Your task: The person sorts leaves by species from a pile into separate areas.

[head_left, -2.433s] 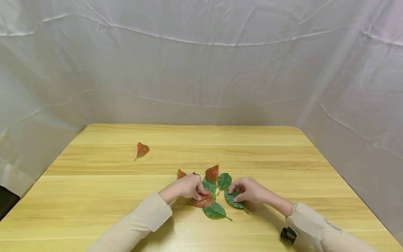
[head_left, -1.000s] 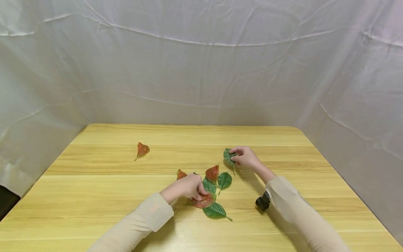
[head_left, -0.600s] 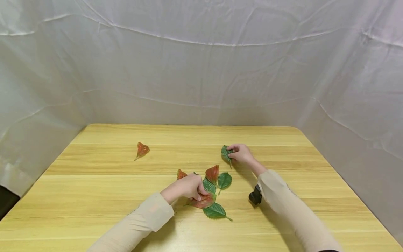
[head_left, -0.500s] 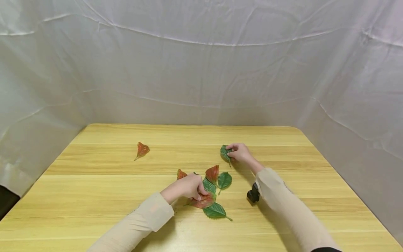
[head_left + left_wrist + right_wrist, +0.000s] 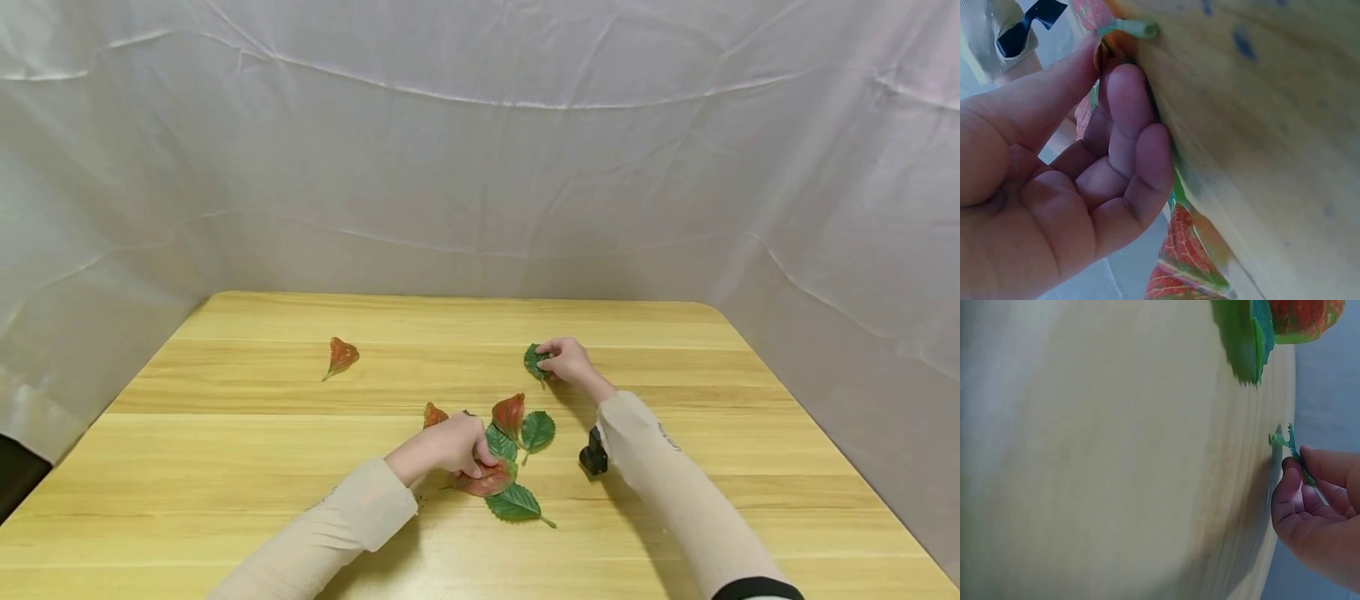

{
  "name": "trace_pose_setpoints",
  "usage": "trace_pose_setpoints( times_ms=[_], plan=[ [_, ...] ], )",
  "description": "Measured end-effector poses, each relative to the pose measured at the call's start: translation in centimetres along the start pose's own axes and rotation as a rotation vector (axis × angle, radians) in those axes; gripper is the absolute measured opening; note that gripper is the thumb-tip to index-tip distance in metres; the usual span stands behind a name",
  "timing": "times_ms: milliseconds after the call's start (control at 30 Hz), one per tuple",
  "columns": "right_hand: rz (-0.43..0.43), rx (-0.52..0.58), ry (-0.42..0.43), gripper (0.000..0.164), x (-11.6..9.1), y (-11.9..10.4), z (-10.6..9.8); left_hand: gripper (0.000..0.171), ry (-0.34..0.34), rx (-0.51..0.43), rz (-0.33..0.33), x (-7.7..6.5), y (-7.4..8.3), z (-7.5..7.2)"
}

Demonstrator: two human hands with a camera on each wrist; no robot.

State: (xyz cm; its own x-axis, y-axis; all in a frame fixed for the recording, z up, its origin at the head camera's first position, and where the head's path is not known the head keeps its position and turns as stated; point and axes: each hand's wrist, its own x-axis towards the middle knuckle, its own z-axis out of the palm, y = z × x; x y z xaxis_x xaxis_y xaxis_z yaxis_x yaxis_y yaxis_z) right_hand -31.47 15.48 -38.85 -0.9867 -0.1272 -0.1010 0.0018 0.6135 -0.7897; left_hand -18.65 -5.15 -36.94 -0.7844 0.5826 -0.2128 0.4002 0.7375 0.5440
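At the middle of the table, my left hand (image 5: 456, 444) pinches a red leaf (image 5: 491, 480) between thumb and fingertips, low over the wood. A green leaf (image 5: 514, 503) lies just in front of it. Beyond are another green leaf (image 5: 501, 444), a red leaf (image 5: 509, 413) and a rounder green leaf (image 5: 538, 430). Part of one more red leaf (image 5: 434, 415) shows behind my left hand, its rest hidden. Farther back, my right hand (image 5: 567, 362) holds a green leaf (image 5: 533, 360) by its edge with thumb and forefinger, close to the tabletop; the right wrist view shows the green leaf (image 5: 1292, 445) edge-on.
A single red leaf (image 5: 342, 356) lies at the back left of the wooden table (image 5: 225, 467). A grey-white cloth (image 5: 480, 167) hangs around the table's back and sides. Beneath my right sleeve (image 5: 667, 475) sits a black wrist device (image 5: 593, 454).
My right hand has carried its green leaf from beside the cluster to the back of the table, drifting slightly left lately. The left hand keeps its grip on the red leaf in the same place.
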Motion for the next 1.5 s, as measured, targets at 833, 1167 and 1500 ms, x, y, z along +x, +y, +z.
trace_pose_setpoints(
  times_ms=[833,1167,1500],
  plan=[
    [-0.079,-0.101,0.122,0.027,-2.3,0.0,-1.5,0.02,-0.021,-0.054,-0.01,-0.1,0.0,-0.1],
    [-0.12,-0.021,0.091,0.026,-3.9,-0.1,-1.8,0.02,-0.023,-0.062,-0.009,-0.1,-0.1,-0.1],
    [-0.16,0.037,0.024,0.024,-6.0,0.2,-1.6,0.019,-0.023,-0.063,-0.018,-0.1,0.0,-0.2]
  ],
)
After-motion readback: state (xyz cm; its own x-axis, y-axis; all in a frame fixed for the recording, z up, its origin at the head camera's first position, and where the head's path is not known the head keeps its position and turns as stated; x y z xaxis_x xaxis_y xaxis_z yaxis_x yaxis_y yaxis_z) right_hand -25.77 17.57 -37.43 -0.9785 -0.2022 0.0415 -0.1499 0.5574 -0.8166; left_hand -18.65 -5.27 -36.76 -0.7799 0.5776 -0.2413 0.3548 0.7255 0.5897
